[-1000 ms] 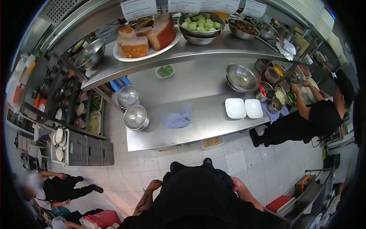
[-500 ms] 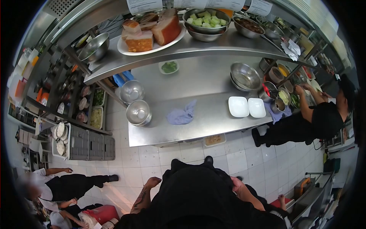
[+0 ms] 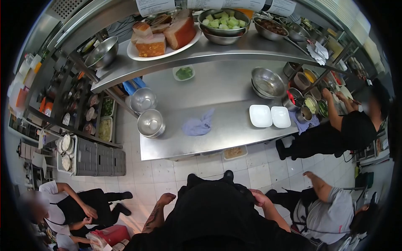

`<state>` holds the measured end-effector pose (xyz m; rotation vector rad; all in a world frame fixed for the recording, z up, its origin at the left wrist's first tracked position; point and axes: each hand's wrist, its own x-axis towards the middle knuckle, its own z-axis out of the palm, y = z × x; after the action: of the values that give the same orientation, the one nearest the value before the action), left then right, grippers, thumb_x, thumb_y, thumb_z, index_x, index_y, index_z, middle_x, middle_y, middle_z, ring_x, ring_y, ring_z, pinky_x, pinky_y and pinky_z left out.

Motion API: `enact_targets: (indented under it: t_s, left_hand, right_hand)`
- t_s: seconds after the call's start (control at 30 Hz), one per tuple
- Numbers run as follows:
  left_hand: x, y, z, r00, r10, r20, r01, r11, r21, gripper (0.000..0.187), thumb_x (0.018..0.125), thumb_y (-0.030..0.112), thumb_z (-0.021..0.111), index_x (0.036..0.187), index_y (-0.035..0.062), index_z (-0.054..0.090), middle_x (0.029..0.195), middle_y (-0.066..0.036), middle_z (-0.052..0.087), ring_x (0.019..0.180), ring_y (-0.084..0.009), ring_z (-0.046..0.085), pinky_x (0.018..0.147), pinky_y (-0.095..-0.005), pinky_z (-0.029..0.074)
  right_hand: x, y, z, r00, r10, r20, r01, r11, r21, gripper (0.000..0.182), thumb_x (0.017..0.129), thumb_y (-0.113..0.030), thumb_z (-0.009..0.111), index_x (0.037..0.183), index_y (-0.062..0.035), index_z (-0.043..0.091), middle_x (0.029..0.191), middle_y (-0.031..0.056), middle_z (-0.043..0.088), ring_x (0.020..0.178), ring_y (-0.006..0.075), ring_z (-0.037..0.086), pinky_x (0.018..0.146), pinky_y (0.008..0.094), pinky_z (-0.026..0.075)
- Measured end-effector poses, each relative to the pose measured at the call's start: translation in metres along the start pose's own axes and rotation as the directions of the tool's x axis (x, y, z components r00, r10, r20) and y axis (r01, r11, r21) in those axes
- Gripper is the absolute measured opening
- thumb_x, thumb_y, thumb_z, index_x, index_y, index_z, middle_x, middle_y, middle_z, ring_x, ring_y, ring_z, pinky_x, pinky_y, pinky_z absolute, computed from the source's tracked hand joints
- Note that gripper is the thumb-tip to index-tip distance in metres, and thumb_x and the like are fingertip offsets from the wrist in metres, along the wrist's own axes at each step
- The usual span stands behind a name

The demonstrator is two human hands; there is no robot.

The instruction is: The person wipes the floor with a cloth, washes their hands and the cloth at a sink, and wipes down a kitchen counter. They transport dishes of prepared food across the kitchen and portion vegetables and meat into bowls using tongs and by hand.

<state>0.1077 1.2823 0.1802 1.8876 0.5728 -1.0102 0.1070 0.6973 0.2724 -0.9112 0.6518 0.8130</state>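
My left hand [image 3: 167, 198] hangs beside my dark apron with its fingers curled in, above the floor. On the other side, my right hand [image 3: 260, 197] is close against the apron, fingers bent together; what they hold, if anything, is too small to make out. In front of me is a steel worktable [image 3: 184, 146]. On it lie a crumpled blue cloth [image 3: 198, 124] and two white square dishes [image 3: 260, 116], [image 3: 280, 117]. Steel bowls [image 3: 151, 123] stand at the left edge, with more bowls [image 3: 268, 82] at the right. A small dish of green leaves [image 3: 184, 74] is farther back.
The overhead shelf [image 3: 180, 62] carries a platter of meat pieces [image 3: 151, 45] and a bowl of cut green vegetable [image 3: 224, 21]. Grey crates [image 3: 100, 159] stand left. People stand at left [image 3: 79, 205], right [image 3: 351, 129] and right behind [image 3: 326, 209].
A person in a grey shirt has come into view at the lower right. The person at left has brought their hands together in front. My own hands have barely moved.
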Motion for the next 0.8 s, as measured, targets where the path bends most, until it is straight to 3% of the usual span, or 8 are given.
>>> enact_targets:
  t_s: [0.13, 0.23, 0.33, 0.43, 0.53, 0.67, 0.73, 0.8]
  left_hand:
    - [0.0, -0.002, -0.004, 1.0, 0.002, -0.027, -0.003, 1.0, -0.011, 0.038, 0.087, 0.033, 0.072, 0.107, -0.0001, 0.072, 0.09, -0.009, 0.073, 0.08, -0.0175, 0.066, 0.076, -0.0344, 0.054]
    - [0.004, -0.004, -0.001, 0.998, -0.043, -0.056, 0.04, 0.998, -0.056, 0.035, 0.087, 0.031, 0.072, 0.104, 0.0008, 0.073, 0.087, -0.008, 0.072, 0.079, -0.0166, 0.065, 0.074, -0.0339, 0.053]
    - [0.011, -0.01, 0.003, 1.0, 0.0, 0.006, 0.001, 0.995, -0.1, 0.031, 0.087, 0.028, 0.072, 0.103, 0.0014, 0.074, 0.087, -0.007, 0.073, 0.079, -0.0158, 0.065, 0.073, -0.0332, 0.053]
    - [0.01, -0.008, 0.008, 1.0, 0.03, 0.006, -0.029, 0.996, -0.081, 0.03, 0.088, 0.027, 0.072, 0.104, 0.0017, 0.074, 0.087, -0.006, 0.073, 0.078, -0.0149, 0.065, 0.073, -0.0326, 0.053]
    - [0.015, -0.014, 0.006, 0.994, 0.109, 0.024, -0.11, 0.993, 0.031, 0.031, 0.088, 0.028, 0.072, 0.104, 0.0018, 0.074, 0.086, -0.006, 0.072, 0.077, -0.0147, 0.064, 0.072, -0.0324, 0.053]
    - [0.015, -0.009, -0.001, 0.992, 0.121, 0.031, -0.122, 0.992, 0.02, 0.033, 0.088, 0.03, 0.072, 0.105, 0.002, 0.074, 0.085, -0.006, 0.072, 0.075, -0.0142, 0.064, 0.071, -0.0323, 0.052]
    - [0.002, 0.01, -0.006, 0.999, -0.045, -0.03, 0.045, 0.999, -0.006, 0.036, 0.088, 0.033, 0.071, 0.105, 0.0017, 0.074, 0.087, -0.008, 0.072, 0.077, -0.0149, 0.065, 0.073, -0.033, 0.053]
    - [0.003, 0.008, -0.008, 0.999, -0.037, -0.036, 0.036, 0.999, -0.005, 0.038, 0.089, 0.035, 0.07, 0.106, 0.001, 0.073, 0.088, -0.009, 0.073, 0.079, -0.0161, 0.065, 0.075, -0.0337, 0.053]
  right_hand:
    - [-0.013, -0.003, 0.028, 0.985, -0.143, -0.1, 0.148, 0.988, 0.041, 0.038, 0.094, -0.013, 0.066, 0.128, 0.0, 0.059, 0.12, 0.0113, 0.067, 0.104, 0.0201, 0.067, 0.089, 0.032, 0.056]
    - [-0.01, 0.005, 0.029, 0.973, -0.166, -0.161, 0.182, 0.98, 0.085, 0.034, 0.094, -0.012, 0.066, 0.124, 0.0006, 0.062, 0.116, 0.0112, 0.069, 0.1, 0.0195, 0.068, 0.087, 0.0306, 0.057]
    - [-0.007, 0.01, 0.031, 0.954, -0.209, -0.214, 0.224, 0.973, 0.047, 0.031, 0.094, -0.013, 0.066, 0.122, 0.0008, 0.063, 0.111, 0.0106, 0.07, 0.097, 0.0186, 0.069, 0.086, 0.0305, 0.057]
    - [-0.009, 0.011, 0.03, 0.952, -0.222, -0.211, 0.222, 0.975, -0.027, 0.031, 0.095, -0.016, 0.066, 0.121, 0.001, 0.063, 0.109, 0.01, 0.07, 0.094, 0.0175, 0.069, 0.085, 0.0308, 0.057]
    - [-0.008, 0.011, 0.026, 0.968, -0.123, -0.217, 0.122, 0.992, -0.019, 0.034, 0.095, -0.019, 0.066, 0.122, 0.0018, 0.063, 0.109, 0.0103, 0.071, 0.094, 0.0167, 0.069, 0.085, 0.0303, 0.057]
    - [-0.007, 0.015, 0.031, 0.972, -0.132, -0.192, 0.134, 0.991, 0.0, 0.039, 0.095, -0.021, 0.067, 0.126, 0.0024, 0.062, 0.111, 0.0108, 0.07, 0.094, 0.0161, 0.068, 0.086, 0.0294, 0.056]
    - [-0.012, 0.013, 0.039, 0.959, -0.163, -0.231, 0.162, 0.987, -0.021, 0.039, 0.096, -0.019, 0.066, 0.129, 0.0025, 0.061, 0.112, 0.0102, 0.07, 0.094, 0.0154, 0.068, 0.086, 0.0289, 0.056]
    - [-0.015, 0.013, 0.047, 0.946, -0.203, -0.252, 0.206, 0.978, -0.014, 0.038, 0.096, -0.017, 0.065, 0.128, 0.0022, 0.062, 0.112, 0.0099, 0.071, 0.094, 0.015, 0.068, 0.085, 0.0285, 0.056]
